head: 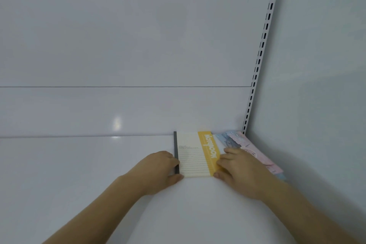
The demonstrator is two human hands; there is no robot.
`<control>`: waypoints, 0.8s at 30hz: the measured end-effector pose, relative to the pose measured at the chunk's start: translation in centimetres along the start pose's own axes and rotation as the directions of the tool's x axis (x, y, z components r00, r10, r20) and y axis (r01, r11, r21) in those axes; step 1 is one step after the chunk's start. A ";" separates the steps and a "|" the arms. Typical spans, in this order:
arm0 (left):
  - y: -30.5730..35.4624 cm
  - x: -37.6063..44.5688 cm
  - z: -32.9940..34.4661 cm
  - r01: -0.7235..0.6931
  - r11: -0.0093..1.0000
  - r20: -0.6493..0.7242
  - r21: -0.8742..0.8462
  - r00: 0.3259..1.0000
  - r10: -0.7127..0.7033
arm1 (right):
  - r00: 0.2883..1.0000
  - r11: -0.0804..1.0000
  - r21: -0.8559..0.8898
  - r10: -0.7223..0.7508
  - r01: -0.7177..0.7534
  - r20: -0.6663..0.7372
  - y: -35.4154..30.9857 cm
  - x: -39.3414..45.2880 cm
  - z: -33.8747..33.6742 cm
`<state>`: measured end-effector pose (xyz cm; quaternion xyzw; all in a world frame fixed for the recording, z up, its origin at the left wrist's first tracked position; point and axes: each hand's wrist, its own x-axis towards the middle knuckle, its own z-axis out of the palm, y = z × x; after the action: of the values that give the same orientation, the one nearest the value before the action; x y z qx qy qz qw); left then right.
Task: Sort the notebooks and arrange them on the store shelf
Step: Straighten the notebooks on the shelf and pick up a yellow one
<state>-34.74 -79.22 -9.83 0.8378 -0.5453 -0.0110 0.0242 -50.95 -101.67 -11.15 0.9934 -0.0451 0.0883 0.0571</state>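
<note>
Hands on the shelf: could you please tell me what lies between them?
In the head view, the yellow notebook lies between the left hand and right hand.

Place: a shop, by its display fittings.
Fixture: white metal shelf (79,164) with back panel (126,35) and slotted upright (261,49).
Stock: notebooks (198,154) lay flat on it.

we see a glossy white shelf (79,164) running back to a white rear panel. near its right end a cream and yellow notebook (195,156) lies flat on it. just beside that, toward the corner, pink and blue notebooks (247,145) lie overlapping, perhaps three, though we cannot count them surely.
</note>
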 end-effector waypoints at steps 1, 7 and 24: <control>0.2 0.0 -0.1 0.013 1.000 0.010 -0.006 1.000 -0.013 | 1.000 1.000 0.007 0.001 -0.001 -0.014 -0.1 -0.1 -0.1; 0.9 -0.9 -0.5 0.134 0.990 0.040 -0.050 0.990 -0.132 | 0.999 0.996 0.080 0.029 -0.025 -0.039 -0.4 -0.6 -0.8; -1.2 -11.7 -2.6 0.459 0.887 -0.365 0.043 0.834 -0.414 | 0.989 0.986 0.137 0.106 -0.091 -0.107 -13.6 2.8 -4.5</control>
<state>-38.23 -67.95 -7.35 0.9285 -0.3260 0.1663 0.0623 -47.66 -87.91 -7.65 0.9849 -0.0850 0.1504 -0.0107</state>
